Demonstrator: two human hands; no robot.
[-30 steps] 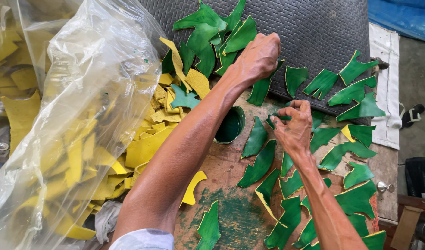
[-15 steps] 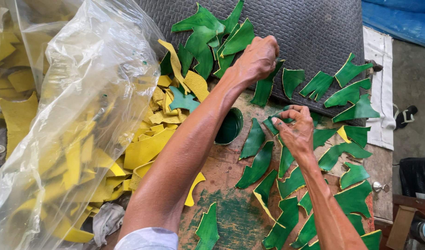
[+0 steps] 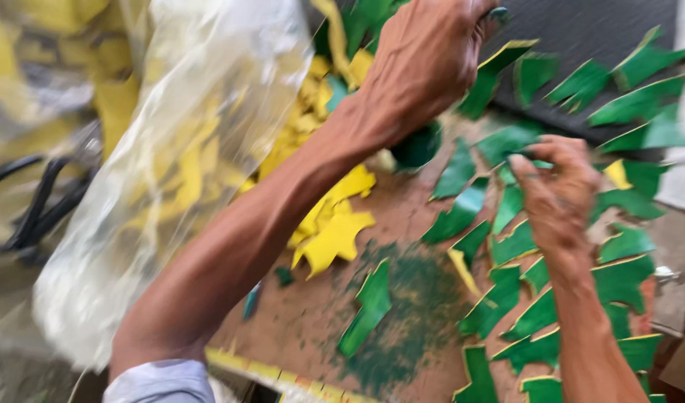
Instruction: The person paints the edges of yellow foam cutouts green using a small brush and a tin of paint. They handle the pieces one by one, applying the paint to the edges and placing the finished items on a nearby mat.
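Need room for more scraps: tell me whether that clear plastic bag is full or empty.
Partly full: yellow pieces show through the clear plastic bag.

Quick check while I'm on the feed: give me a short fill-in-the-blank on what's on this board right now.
1. The curved pieces spread under the right hand are ____ in colour.
2. The heap beside the left forearm is ____.
3. The clear plastic bag lies on the ____ side of the view.

Missing words: green; yellow; left
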